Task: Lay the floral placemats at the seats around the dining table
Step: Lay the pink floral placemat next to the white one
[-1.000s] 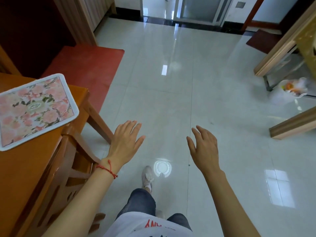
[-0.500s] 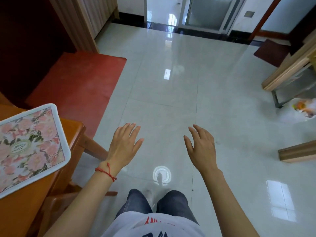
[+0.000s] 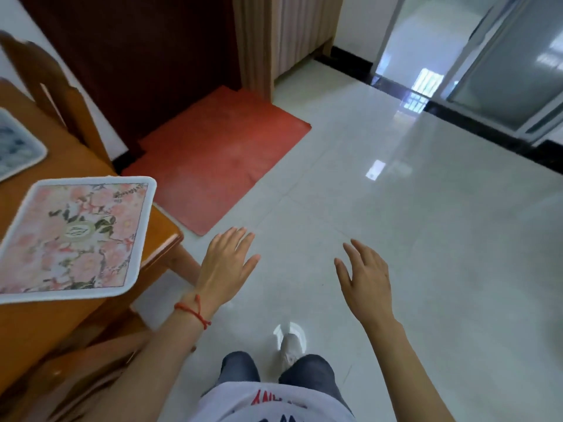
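The one camera sits on my head, looking forward and down past my chest at the floor (image 3: 396, 239), close above the counter (image 3: 158, 226) corner at left.

Both forearms are bare — no sleeves reach into view. The left hand (image 3: 227, 263) has a thin red string bracelet (image 3: 192, 312) knotted at the wrist, a short tail hanging loose; the right hand (image 3: 367, 280) wears nothing. Near the lower edge shows a white shirt (image 3: 274, 406) with red and dark lettering, then dark grey trousers (image 3: 307, 376) — and one pale sneaker (image 3: 290, 348).
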